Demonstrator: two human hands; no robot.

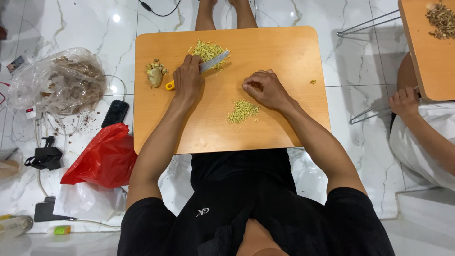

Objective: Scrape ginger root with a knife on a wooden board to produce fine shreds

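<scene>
Two heaps of chopped yellow-green shreds flank the knife (pixel 207 64) on the tabletop (pixel 294 47): the left hand (pixel 187 80), fingers closed round its yellow handle, lays the blade across the far heap (pixel 208 51), while the right hand (pixel 268 89), curled shut, rests beside the near heap (pixel 242 111).

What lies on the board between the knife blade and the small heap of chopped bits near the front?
Nothing visible does. The left hand holds the knife, blade on the far pile of strips. Between it and the small chopped heap is bare board. The right hand rests just beside that path, not across it.
</scene>
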